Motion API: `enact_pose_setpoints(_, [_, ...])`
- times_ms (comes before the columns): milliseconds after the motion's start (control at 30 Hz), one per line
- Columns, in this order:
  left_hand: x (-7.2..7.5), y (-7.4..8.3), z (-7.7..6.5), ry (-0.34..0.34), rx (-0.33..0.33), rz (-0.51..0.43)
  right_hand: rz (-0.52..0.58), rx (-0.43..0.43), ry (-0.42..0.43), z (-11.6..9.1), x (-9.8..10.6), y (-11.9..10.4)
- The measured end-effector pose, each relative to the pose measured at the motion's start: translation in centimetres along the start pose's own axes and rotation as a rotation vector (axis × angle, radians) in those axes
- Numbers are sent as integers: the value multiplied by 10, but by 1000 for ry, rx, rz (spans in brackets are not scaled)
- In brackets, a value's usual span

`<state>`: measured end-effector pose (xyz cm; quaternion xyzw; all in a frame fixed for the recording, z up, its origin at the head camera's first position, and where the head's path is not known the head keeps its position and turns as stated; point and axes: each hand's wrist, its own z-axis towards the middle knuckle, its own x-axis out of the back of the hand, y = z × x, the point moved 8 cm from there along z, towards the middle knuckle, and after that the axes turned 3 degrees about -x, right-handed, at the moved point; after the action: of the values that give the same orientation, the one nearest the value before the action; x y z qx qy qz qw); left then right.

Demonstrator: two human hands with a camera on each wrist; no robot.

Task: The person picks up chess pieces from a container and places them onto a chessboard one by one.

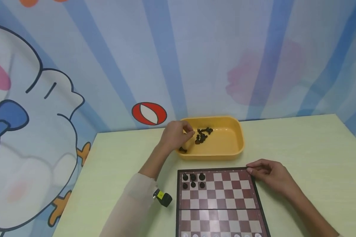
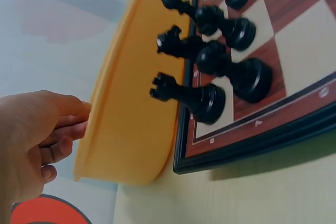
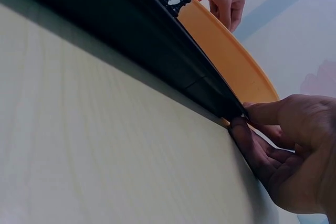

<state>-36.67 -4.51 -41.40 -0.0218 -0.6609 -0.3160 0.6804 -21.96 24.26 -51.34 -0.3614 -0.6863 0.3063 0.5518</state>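
Note:
My left hand (image 1: 176, 134) reaches over the left rim of a yellow tray (image 1: 222, 157), its fingers bent. The tray's wall hides its fingertips in the left wrist view, so whether they pinch anything cannot be seen. Black chess pieces (image 1: 202, 137) lie heaped inside the tray. In front of it is a brown and white chessboard (image 1: 216, 204). My right hand (image 1: 274, 176) pinches the board's far right corner between thumb and fingers. At the far left corner stand several black pieces in two rows, including a black rook (image 2: 189, 98) and pawns.
Along the board's near side, pale pieces (image 1: 216, 234) are partly cut off by the frame. A patterned blue wall covering (image 1: 195, 59) rises right behind the tray. A small black device (image 1: 163, 197) is strapped at my left sleeve, beside the board.

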Motion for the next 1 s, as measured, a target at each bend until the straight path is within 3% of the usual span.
enact_pose_setpoints(233, [-17,0,16,-67,28,86,2,11,7,0,-1,0])
enact_pose_setpoints(600, [-34,6,29,-137,29,189,12,15,2,-1,-1,0])
enact_pose_setpoints(1000, [-41,15,35,-143,-15,265,0,9,17,-4,3,-2])
